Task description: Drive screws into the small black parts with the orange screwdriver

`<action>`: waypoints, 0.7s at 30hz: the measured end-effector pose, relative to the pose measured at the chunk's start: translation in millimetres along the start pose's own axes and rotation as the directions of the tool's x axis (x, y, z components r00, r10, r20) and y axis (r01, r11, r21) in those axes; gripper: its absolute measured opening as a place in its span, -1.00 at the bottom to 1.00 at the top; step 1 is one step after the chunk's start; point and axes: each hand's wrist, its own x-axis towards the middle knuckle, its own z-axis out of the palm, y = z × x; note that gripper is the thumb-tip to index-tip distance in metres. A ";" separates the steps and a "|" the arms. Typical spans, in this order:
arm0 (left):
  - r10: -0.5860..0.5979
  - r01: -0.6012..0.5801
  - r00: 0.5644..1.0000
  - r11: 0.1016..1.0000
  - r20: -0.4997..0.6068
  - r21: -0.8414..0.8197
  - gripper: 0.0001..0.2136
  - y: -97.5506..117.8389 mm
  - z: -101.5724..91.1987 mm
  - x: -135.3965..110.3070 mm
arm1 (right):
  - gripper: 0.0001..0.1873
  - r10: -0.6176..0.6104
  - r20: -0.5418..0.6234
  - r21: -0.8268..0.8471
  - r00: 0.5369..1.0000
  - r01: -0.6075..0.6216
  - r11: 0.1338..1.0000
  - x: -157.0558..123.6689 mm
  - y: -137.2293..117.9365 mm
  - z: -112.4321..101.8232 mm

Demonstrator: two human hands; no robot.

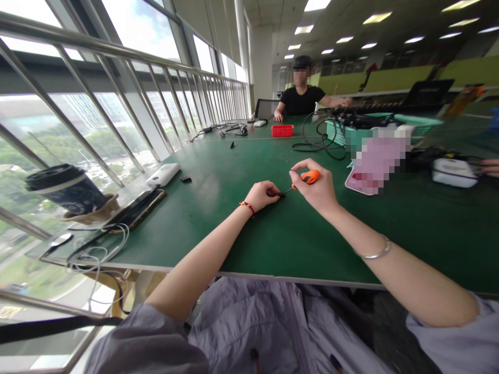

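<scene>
My right hand (315, 188) is closed round a small screwdriver with an orange handle (310, 177), its thin shaft pointing left and down. The tip meets a small black part (277, 194) that my left hand (262, 196) pinches against the green table (234, 223). Both hands rest near the middle of the table, close together. A red bead bracelet sits on my left wrist, a silver bangle on my right forearm.
A white power bank (162, 174), a small black piece (186, 179), a phone (134, 209), white cable (97, 254) and a paper cup (64, 188) lie at left. A red tray (282, 130), cables, teal baskets (353, 132) and a seated person (302, 96) are farther back. A white device (454, 172) sits at right.
</scene>
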 end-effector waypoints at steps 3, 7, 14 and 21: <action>0.003 -0.003 1.000 1.000 0.000 0.002 -0.91 -0.8 0.5 0.4 | -0.77 -0.018 0.007 0.021 1.000 0.018 1.000 -0.7 0.0 0.6; 0.004 -0.004 1.000 1.000 0.003 -0.002 -0.91 -1.4 0.9 0.5 | -0.51 -0.052 -0.046 0.039 0.998 0.053 0.998 0.4 2.9 2.6; 0.007 -0.007 1.000 1.000 0.006 -0.014 -0.91 -1.6 0.6 0.7 | -0.66 0.027 -0.061 -0.031 0.998 -0.029 0.999 0.2 1.5 1.8; -0.003 0.003 1.000 1.000 0.003 -0.006 -0.92 -1.4 0.7 0.4 | -0.57 -0.086 -0.088 0.042 0.992 0.090 0.995 -0.1 3.6 1.5</action>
